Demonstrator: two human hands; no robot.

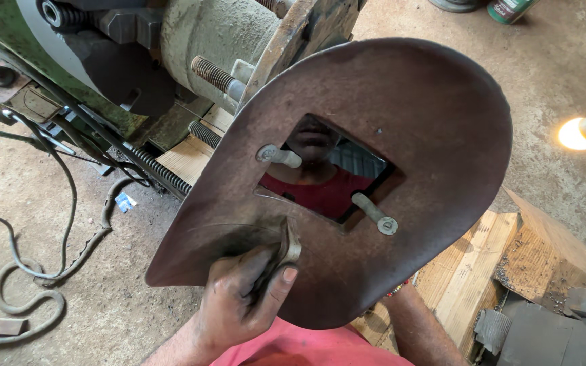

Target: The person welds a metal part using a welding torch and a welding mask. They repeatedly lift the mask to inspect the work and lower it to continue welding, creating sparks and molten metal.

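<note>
A brown, rust-coloured welding hand shield [401, 102] fills the middle of the view, its inner side facing me. Its dark rectangular glass window [330, 176] is held by two metal clips and mirrors a person in a red shirt. My left hand [239, 301] grips the shield's strap handle [289, 247] at the lower left, thumb over it. My right forearm [418, 325] reaches up behind the shield's lower edge, and the hand itself is hidden behind the shield.
A large green lathe-like machine [191, 41] with threaded rods stands at the upper left. Cables [32, 271] curl over the dirt floor on the left. Wooden planks [473, 271] and metal blocks lie at the lower right. A lit lamp [574, 133] glows at the right edge.
</note>
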